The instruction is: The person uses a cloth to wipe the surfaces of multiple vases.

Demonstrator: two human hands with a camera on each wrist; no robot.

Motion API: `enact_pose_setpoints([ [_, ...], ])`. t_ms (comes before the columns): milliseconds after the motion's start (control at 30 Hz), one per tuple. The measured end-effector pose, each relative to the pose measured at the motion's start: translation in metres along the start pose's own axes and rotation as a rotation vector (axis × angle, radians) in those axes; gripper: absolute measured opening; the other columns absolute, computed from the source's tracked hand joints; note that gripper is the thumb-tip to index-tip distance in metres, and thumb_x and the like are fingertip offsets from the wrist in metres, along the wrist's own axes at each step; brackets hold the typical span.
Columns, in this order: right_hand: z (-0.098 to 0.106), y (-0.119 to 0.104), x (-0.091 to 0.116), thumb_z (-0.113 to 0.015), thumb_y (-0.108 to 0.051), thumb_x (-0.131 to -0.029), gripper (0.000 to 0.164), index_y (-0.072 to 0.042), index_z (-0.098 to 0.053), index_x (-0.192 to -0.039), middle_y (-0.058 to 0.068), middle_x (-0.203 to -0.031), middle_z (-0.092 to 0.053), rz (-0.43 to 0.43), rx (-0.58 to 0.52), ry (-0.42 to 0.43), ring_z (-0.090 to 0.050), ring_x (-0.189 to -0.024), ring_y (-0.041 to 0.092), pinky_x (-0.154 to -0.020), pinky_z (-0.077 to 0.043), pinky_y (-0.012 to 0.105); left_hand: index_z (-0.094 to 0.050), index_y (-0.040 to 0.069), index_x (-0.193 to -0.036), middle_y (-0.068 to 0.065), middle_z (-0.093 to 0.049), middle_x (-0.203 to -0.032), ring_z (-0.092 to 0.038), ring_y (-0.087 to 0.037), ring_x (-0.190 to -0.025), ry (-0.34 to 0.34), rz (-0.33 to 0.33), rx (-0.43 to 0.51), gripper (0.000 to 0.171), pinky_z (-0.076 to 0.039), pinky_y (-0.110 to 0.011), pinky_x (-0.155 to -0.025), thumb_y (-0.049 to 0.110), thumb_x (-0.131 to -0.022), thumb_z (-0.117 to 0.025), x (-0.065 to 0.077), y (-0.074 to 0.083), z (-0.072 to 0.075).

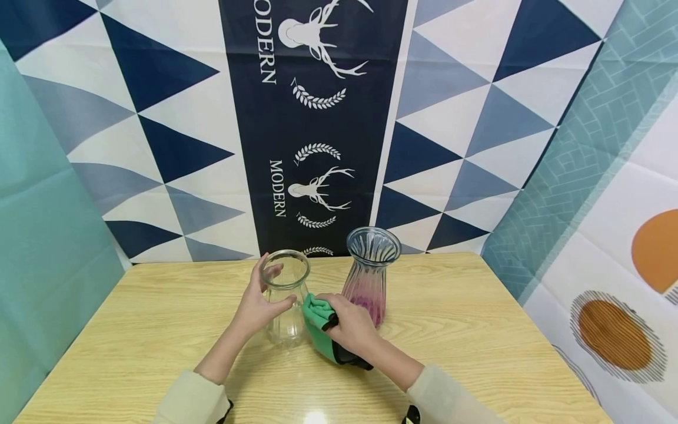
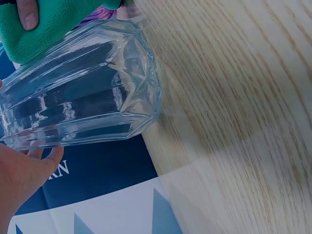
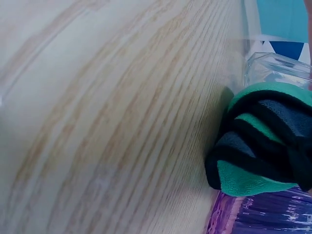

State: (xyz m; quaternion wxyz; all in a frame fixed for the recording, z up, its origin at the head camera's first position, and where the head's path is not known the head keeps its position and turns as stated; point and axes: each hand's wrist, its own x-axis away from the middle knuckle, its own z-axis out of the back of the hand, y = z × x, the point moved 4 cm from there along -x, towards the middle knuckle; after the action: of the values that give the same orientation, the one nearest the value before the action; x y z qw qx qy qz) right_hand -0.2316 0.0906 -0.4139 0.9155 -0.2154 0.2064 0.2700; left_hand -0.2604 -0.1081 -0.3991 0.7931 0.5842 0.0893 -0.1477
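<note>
Patterned fabric (image 1: pixel 180 135) hangs behind everything, with white, navy and grey-blue triangles on either side of a dark panel (image 1: pixel 318 129) printed with white deer heads, leaf sprays and the word MODERN turned sideways. Plain teal fabric (image 1: pixel 53 235) closes off the left, and more fabric (image 1: pixel 561 235) runs down the right, teal with a brick-like pattern, then white with orange and brown ovals. Between them lies a light wood-grain table (image 1: pixel 477 330). Near its back edge stands a ribbed vase (image 1: pixel 368 282), blue-grey at the flared rim and pink to purple toward the base. Just left of it is a clear glass vase (image 1: pixel 288 327), mouth up; I cannot tell whether its base touches the tabletop. Pale sleeves (image 1: pixel 193 400) cover the person's forearms. On the clear vase, the left hand (image 1: pixel 258 309) is clamped round the upper part, thumb on the near side and fingers round the far side. The right hand (image 1: pixel 352 323) grips a bunched green cloth (image 1: pixel 320 340) with black edging, which lies against the clear vase's right side, between the two vases.
</note>
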Motion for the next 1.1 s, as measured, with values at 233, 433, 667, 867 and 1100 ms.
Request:
enact_pose_setpoints([
  [233, 0.004, -0.002, -0.004, -0.08, -0.017, -0.071, 0.057, -0.019, -0.055, -0.122, 0.003, -0.111, -0.066, 0.002, -0.044, 0.112, -0.067, -0.085, 0.018, -0.068, -0.056, 0.033, -0.008, 0.014, -0.149, -0.014, -0.044, -0.143, -0.038, -0.033, -0.134, -0.003, 0.001, 0.014, 0.099, -0.023, -0.06, -0.111, 0.006, -0.075, -0.074, -0.002, -0.001, -0.001],
  [433, 0.007, -0.006, -0.009, -0.08, -0.023, -0.072, 0.058, -0.018, -0.055, -0.124, 0.004, -0.112, -0.066, 0.02, -0.065, 0.178, -0.068, -0.086, 0.019, -0.067, -0.057, 0.033, -0.009, 0.013, -0.149, -0.014, -0.045, -0.141, -0.038, -0.033, -0.134, -0.009, -0.011, 0.009, 0.097, -0.025, -0.061, -0.11, 0.006, -0.076, -0.072, -0.003, 0.0, -0.002],
  [667, 0.004, -0.007, -0.01, -0.079, -0.029, -0.074, 0.057, -0.018, -0.054, -0.124, 0.005, -0.112, -0.066, -0.016, -0.062, 0.181, -0.068, -0.085, 0.019, -0.065, -0.056, 0.033, -0.009, 0.013, -0.149, -0.015, -0.044, -0.142, -0.037, -0.033, -0.134, -0.016, -0.016, 0.002, 0.095, -0.025, -0.061, -0.11, 0.006, -0.077, -0.071, -0.003, 0.001, -0.001],
  [867, -0.001, -0.005, -0.009, -0.079, -0.036, -0.073, 0.062, -0.019, -0.052, -0.126, 0.004, -0.113, -0.065, -0.038, -0.061, 0.158, -0.067, -0.088, 0.016, -0.066, -0.056, 0.031, -0.009, 0.014, -0.149, -0.014, -0.044, -0.142, -0.037, -0.033, -0.135, -0.021, -0.017, 0.006, 0.096, -0.023, -0.06, -0.111, 0.006, -0.077, -0.072, -0.003, 0.001, -0.002],
  [1100, -0.006, -0.003, -0.003, -0.078, -0.036, -0.074, 0.06, -0.02, -0.052, -0.125, 0.002, -0.112, -0.065, -0.045, -0.064, 0.087, -0.067, -0.085, 0.015, -0.064, -0.055, 0.028, -0.009, 0.015, -0.149, -0.011, -0.045, -0.142, -0.037, -0.032, -0.135, -0.024, -0.013, 0.004, 0.097, -0.025, -0.06, -0.11, 0.006, -0.076, -0.072, -0.002, 0.001, 0.0],
])
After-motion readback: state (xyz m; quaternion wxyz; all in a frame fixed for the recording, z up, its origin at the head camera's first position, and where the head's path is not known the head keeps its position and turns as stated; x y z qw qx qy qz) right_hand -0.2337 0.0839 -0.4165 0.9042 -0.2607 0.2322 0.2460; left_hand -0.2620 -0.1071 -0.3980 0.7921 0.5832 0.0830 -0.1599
